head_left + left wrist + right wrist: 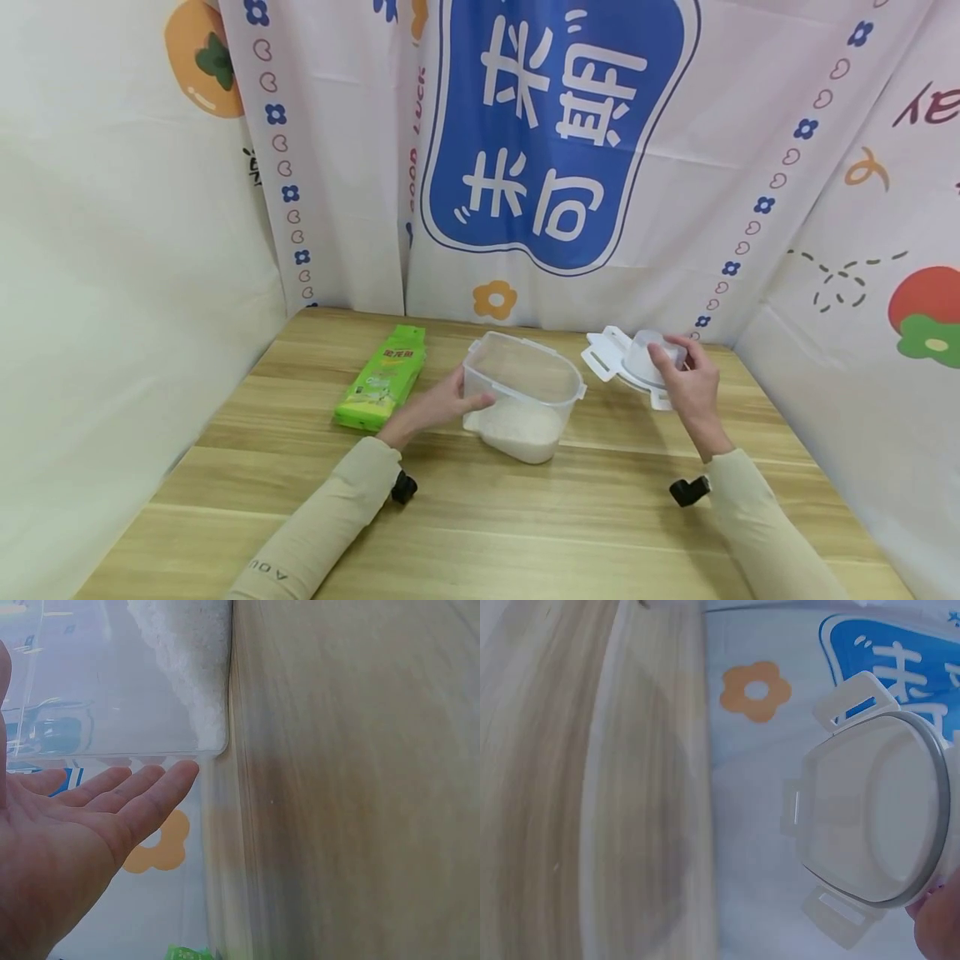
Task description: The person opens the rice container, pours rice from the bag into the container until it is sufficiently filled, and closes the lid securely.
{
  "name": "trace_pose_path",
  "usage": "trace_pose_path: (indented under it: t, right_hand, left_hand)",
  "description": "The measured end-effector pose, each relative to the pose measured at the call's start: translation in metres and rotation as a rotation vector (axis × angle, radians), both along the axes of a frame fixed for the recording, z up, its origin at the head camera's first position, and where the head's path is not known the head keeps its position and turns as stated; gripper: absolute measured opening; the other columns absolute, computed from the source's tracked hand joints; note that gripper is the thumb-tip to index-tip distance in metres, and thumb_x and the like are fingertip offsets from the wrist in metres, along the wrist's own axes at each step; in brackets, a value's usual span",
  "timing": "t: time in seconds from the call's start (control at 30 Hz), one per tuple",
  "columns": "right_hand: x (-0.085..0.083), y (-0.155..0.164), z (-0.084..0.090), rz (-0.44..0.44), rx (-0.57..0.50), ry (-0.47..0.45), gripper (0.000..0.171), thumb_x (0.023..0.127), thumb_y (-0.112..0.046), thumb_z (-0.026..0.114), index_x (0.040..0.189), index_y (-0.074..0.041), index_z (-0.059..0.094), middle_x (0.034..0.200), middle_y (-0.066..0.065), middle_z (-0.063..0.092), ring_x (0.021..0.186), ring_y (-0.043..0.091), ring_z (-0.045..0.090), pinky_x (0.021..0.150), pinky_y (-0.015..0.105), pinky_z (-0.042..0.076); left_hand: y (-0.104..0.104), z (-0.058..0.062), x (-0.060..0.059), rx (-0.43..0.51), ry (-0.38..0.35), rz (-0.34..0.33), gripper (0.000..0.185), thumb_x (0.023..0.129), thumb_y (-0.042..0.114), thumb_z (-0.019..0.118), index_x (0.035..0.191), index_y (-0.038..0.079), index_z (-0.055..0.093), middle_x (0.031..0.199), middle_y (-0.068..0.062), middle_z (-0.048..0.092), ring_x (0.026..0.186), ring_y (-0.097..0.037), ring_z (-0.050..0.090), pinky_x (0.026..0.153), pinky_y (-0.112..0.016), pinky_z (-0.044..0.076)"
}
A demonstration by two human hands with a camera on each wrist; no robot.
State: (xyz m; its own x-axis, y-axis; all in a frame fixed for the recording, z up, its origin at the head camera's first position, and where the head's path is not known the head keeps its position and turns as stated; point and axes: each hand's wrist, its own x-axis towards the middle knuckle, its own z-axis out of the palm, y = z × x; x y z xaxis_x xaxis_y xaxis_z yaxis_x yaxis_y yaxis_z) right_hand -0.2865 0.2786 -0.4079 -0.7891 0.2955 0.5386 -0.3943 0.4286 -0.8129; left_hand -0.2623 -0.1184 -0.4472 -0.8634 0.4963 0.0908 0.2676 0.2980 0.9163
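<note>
A clear plastic container (525,379) stands mid-table with white rice (521,429) heaped in its near bottom. My left hand (465,402) rests flat against its left wall. In the left wrist view the palm and straight fingers (142,787) lie along the clear wall, with rice (187,667) behind it. To the right, my right hand (675,360) grips a small clear cup (648,350) sitting on the white clip-on lid (607,358). The right wrist view shows the lid (870,817) with its grey seal and one fingertip (939,924) at the corner.
A green packet (384,377) lies flat left of the container. The wooden table (480,525) is closed in by printed cloth walls (555,133) at the back and both sides. Black wrist camera mounts show at both sleeves.
</note>
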Motion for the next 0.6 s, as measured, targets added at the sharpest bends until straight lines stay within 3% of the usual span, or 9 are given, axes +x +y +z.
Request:
trace_pose_path:
  t: [0.3, 0.47, 0.6]
  right_hand:
    - [0.019, -0.025, 0.025, 0.048, -0.047, 0.165, 0.034, 0.084, -0.013, 0.075, 0.115, -0.002, 0.068, 0.096, -0.015, 0.061, 0.069, 0.002, 0.046, 0.054, 0.011, 0.035]
    - [0.028, -0.036, 0.035, 0.096, -0.095, 0.287, 0.034, 0.083, -0.006, 0.073, 0.114, 0.006, 0.065, 0.096, -0.012, 0.063, 0.062, 0.000, 0.040, 0.050, 0.010, 0.031]
    - [0.029, -0.041, 0.039, 0.153, -0.142, 0.342, 0.034, 0.083, -0.003, 0.072, 0.114, 0.008, 0.065, 0.106, -0.008, 0.068, 0.064, -0.001, 0.044, 0.050, 0.010, 0.032]
  left_hand:
    - [0.000, -0.001, 0.000, 0.001, 0.014, -0.019, 0.090, 0.093, 0.042, 0.065, 0.158, 0.032, 0.003, 0.149, -0.010, 0.043, 0.131, -0.027, 0.050, 0.109, -0.047, 0.044]
    - [0.000, -0.002, -0.001, 0.009, 0.019, -0.023, 0.090, 0.094, 0.040, 0.065, 0.158, 0.032, 0.001, 0.152, -0.012, 0.040, 0.132, -0.028, 0.048, 0.110, -0.048, 0.042]
    - [0.000, -0.002, -0.001, 0.008, 0.009, -0.016, 0.090, 0.094, 0.041, 0.065, 0.158, 0.032, 0.002, 0.151, -0.012, 0.041, 0.132, -0.028, 0.048, 0.110, -0.048, 0.042]
